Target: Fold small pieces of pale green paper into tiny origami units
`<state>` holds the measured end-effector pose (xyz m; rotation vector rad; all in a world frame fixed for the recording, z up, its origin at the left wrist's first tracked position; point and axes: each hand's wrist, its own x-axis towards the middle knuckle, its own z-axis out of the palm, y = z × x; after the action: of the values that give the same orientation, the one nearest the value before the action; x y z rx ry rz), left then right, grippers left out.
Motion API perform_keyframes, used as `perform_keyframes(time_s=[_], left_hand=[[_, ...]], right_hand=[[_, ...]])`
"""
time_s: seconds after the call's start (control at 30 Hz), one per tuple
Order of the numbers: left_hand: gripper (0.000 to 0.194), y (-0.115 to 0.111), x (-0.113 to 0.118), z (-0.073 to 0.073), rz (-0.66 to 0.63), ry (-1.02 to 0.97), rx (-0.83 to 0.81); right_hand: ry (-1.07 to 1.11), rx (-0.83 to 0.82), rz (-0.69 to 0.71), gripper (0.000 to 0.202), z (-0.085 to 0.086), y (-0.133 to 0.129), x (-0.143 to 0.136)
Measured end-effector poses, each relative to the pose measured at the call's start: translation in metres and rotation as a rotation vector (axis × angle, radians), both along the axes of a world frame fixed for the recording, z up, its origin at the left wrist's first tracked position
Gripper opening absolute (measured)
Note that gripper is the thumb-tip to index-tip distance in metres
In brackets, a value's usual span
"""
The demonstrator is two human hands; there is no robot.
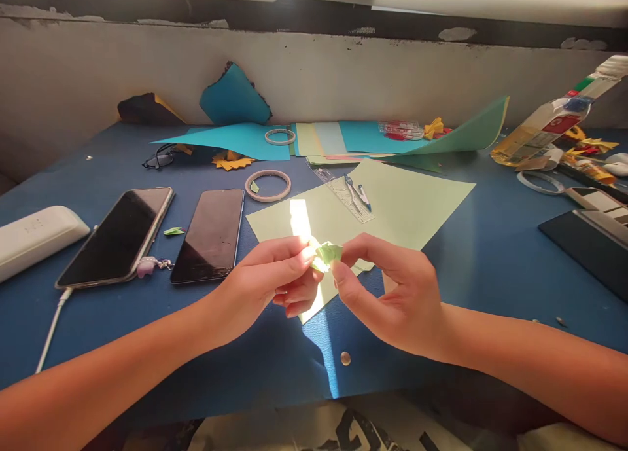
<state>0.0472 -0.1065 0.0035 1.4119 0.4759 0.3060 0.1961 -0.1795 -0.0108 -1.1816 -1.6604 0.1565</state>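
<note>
A small folded piece of light green paper (328, 253) is held in the air between both hands, partly washed out by bright sunlight. My left hand (275, 274) pinches its left side between thumb and forefinger, the other fingers curled below. My right hand (392, 287) grips its right edge with thumb and forefinger. Beneath them lies a large pale green sheet (417, 202) on the blue table. On that sheet rest a clear ruler (338, 192), a metal compass (352, 192) and a small blue pen-like piece (364, 198).
Two phones (118, 235) (209, 235), a white power bank (39, 238) and a small green folded paper (174, 231) lie left. Tape rolls (267, 185) and coloured sheets (235, 140) are behind. A bottle (544, 127) leans at right, near a dark flat case (583, 241).
</note>
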Motion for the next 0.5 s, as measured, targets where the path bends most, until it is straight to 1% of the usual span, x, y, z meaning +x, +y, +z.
perform_keyframes(time_s=[0.03,0.07,0.1,0.17,0.2,0.23,0.27,0.3,0.33,0.37,0.43,0.5], left_hand=[[0.028,-0.001,0.000,-0.001,0.009,0.019,0.051],[0.028,-0.002,-0.001,-0.003,0.046,0.046,0.162],[0.026,-0.004,-0.002,-0.005,0.114,0.075,0.330],[0.015,-0.007,-0.004,-0.009,0.318,0.128,0.805],[0.006,-0.008,-0.005,-0.011,0.411,0.119,1.029],[0.004,-0.009,-0.006,-0.013,0.465,0.097,1.215],[0.007,-0.009,-0.007,-0.014,0.478,0.065,1.360],[0.008,-0.009,-0.007,-0.014,0.456,0.032,1.463],[0.010,-0.008,-0.007,-0.014,0.411,0.009,1.523],[0.012,-0.007,-0.006,-0.014,0.364,-0.003,1.548],[0.016,-0.006,-0.005,-0.012,0.299,0.003,1.523],[0.018,-0.005,-0.004,-0.011,0.274,0.018,1.454]], right_hand=[[0.004,-0.001,0.001,0.010,0.000,0.000,0.000],[0.004,-0.005,-0.008,0.009,0.000,0.000,0.000],[0.004,-0.012,-0.028,0.009,0.000,0.000,0.000],[0.003,-0.035,-0.080,0.009,0.000,0.001,0.000],[0.003,-0.045,-0.105,0.010,0.000,0.002,0.000],[0.001,-0.051,-0.122,0.010,-0.001,0.002,0.000],[0.000,-0.054,-0.133,0.010,-0.001,0.003,0.000],[-0.004,-0.049,-0.134,0.010,-0.001,0.003,-0.001],[-0.012,-0.040,-0.127,0.010,-0.001,0.003,-0.001],[-0.020,-0.030,-0.114,0.009,-0.001,0.003,-0.001],[-0.032,-0.022,-0.078,0.009,-0.001,0.002,-0.001],[-0.038,-0.032,-0.048,0.009,-0.001,0.002,0.000]])
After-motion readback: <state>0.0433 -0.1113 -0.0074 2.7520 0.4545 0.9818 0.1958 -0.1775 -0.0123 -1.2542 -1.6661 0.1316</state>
